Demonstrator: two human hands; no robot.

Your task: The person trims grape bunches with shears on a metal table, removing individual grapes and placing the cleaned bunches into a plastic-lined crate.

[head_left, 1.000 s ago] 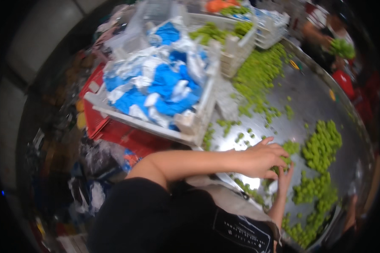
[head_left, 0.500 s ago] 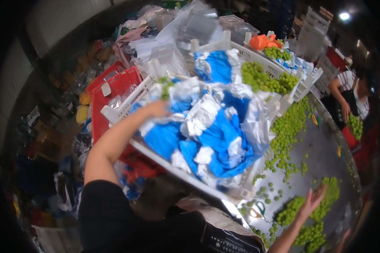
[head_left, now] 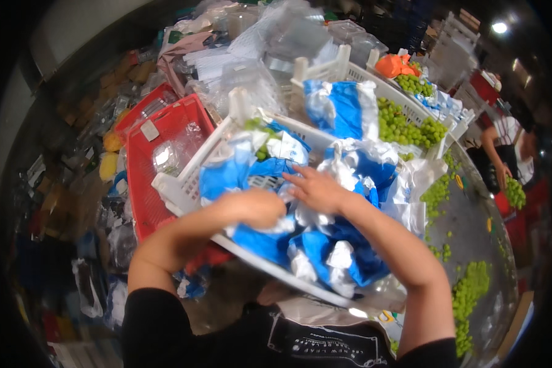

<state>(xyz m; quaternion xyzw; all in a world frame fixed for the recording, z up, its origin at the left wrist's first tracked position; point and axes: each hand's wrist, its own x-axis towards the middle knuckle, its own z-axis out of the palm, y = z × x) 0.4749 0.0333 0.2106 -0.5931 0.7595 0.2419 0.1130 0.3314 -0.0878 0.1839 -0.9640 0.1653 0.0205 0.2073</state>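
Left hand: the left hand [head_left: 256, 207] was curled into a fist, bunching blue-and-white crumpled paper wrappers [head_left: 325, 245] at the near edge of the pile; what exactly sat inside the fist could not be told.
Right hand: the right hand [head_left: 316, 190] lay flat and spread, fingers wide, pressing on the wrappers near the middle of the crate, holding nothing.
Crate: the white slatted plastic crate [head_left: 184, 190] sat tilted in front of the person, heaped with the wrappers.
Grapes in crate: a few green grapes [head_left: 259, 136] showed at its far corner, partly under the paper.
Doing it well: in my judgement, the wrappers wanted lifting loosely, not crushing, so fruit hidden beneath stayed whole; the flat hand should steady the pile while the fist drew paper away.
Beside: a red plastic basket [head_left: 165, 147] stood just left of the crate.
Beyond: a second white crate of green grape bunches [head_left: 405, 126] stood behind.
Table: loose grapes lay on the grey metal table [head_left: 472, 214] at right.
Other person: someone worked at the far right.
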